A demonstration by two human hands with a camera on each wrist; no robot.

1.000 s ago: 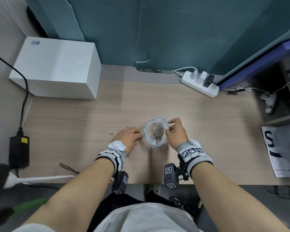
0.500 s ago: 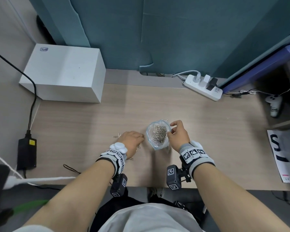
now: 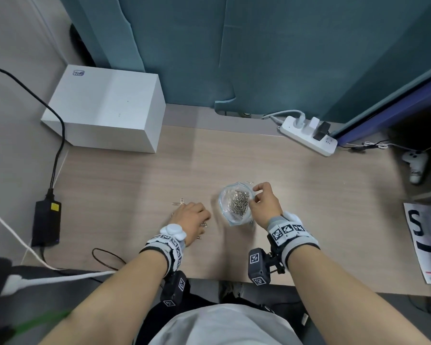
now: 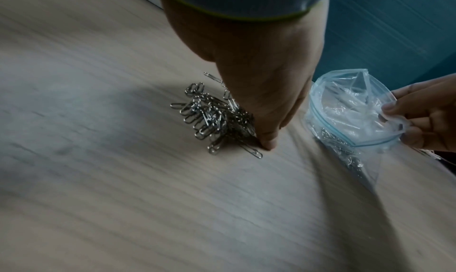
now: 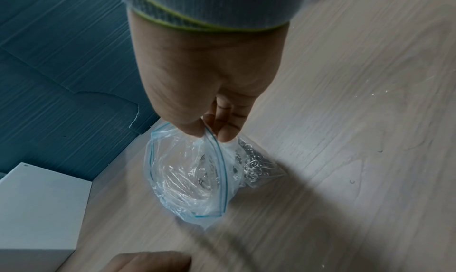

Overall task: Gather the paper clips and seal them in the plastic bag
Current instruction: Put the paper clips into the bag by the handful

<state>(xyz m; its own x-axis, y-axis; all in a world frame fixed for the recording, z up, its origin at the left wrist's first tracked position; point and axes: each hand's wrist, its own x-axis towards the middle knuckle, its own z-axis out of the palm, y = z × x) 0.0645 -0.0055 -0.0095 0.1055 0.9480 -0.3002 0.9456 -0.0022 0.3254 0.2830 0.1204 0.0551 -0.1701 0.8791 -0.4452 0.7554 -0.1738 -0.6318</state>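
Head view | right hand [image 3: 265,204] pinches rim of open zip-lock bag [image 3: 235,205] holding paper clips | left hand [image 3: 189,217] fingers curled over loose paper-clip pile [image 4: 212,118] on bench [image 3: 309,195]

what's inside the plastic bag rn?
The plastic bag holds a heap of silver paper clips, seen through its open mouth, which the right hand pinches at the rim. Crinkled film and glare hide how many. Loose clips lie under the left hand.
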